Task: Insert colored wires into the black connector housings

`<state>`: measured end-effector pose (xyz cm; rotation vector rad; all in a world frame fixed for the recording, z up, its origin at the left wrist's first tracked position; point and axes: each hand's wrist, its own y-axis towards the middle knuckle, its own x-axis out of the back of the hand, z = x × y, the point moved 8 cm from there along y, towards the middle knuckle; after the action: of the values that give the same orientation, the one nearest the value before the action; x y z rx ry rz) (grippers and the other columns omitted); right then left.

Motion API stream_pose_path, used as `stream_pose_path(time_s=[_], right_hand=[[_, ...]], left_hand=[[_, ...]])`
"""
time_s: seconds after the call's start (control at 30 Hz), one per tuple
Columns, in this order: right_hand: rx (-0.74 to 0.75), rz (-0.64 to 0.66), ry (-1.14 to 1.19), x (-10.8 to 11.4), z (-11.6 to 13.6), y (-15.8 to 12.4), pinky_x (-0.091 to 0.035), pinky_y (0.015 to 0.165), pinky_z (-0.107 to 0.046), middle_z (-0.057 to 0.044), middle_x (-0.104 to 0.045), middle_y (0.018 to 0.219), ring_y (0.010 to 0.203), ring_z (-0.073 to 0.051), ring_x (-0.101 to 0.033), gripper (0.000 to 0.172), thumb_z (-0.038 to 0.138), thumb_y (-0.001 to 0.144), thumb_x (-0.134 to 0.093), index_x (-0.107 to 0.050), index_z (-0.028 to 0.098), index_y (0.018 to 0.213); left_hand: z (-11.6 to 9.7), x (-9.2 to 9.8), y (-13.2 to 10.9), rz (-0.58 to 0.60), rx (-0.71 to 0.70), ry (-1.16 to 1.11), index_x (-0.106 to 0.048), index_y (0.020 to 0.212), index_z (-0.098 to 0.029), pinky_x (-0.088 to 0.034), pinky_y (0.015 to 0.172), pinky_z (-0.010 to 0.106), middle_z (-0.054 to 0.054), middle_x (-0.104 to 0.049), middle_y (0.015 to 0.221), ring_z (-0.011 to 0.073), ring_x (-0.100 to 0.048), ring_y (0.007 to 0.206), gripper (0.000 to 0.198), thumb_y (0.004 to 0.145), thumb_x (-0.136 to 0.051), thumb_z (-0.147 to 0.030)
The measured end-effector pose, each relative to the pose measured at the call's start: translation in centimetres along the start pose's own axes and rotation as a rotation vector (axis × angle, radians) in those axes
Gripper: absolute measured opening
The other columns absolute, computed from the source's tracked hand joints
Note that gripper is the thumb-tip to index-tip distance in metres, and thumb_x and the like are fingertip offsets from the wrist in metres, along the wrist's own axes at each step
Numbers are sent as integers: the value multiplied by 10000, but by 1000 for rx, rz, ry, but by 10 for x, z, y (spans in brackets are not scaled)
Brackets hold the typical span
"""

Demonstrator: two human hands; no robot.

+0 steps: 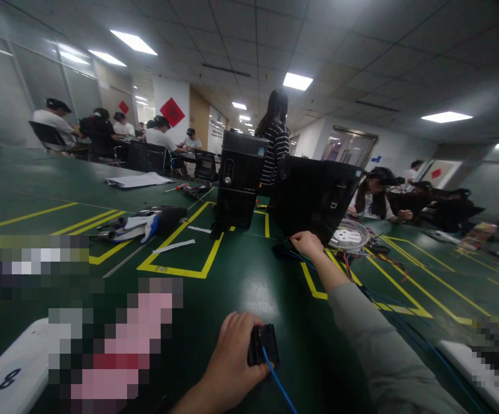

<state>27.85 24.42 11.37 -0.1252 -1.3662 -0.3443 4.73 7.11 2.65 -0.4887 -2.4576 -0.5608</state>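
Observation:
My left hand (236, 351) is wrapped round a small black box-shaped part (269, 339), low in the middle of the head view. A blue wire (278, 379) runs from the face of this part down to the bottom edge. Farther forward, my right hand (308, 245) is closed, with thumb and forefinger pinched together. What lies between those fingertips is too small to make out. Just beside them, a dark piece (281, 250) with thin wires rests on the green table (249, 276). A large black computer monitor or case (313, 195) stands right behind my right hand.
A black computer tower (241, 181) stands ahead. Left of it lie gloves (139, 226), paper strips (175, 246), screwdrivers (184, 187) and papers (139, 179). To the right are a white fan grille (349, 234) and loose wires (398, 267). A person (374, 195) sits beyond.

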Motion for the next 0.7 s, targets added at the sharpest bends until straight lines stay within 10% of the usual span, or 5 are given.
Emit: stream_pose_path(time_s=[0.7], right_hand=[[145,20,-191,-53,17,17,-489,835,-401,-73,-566,1161,978,-195,-577,263,319,915,-515,-558,181,1135]], left_hand=[[-1,0,0,11,24,2,-521,906,-230,-296,929,445,11,-574,905,244,-505,891,343,610,-687,-184]])
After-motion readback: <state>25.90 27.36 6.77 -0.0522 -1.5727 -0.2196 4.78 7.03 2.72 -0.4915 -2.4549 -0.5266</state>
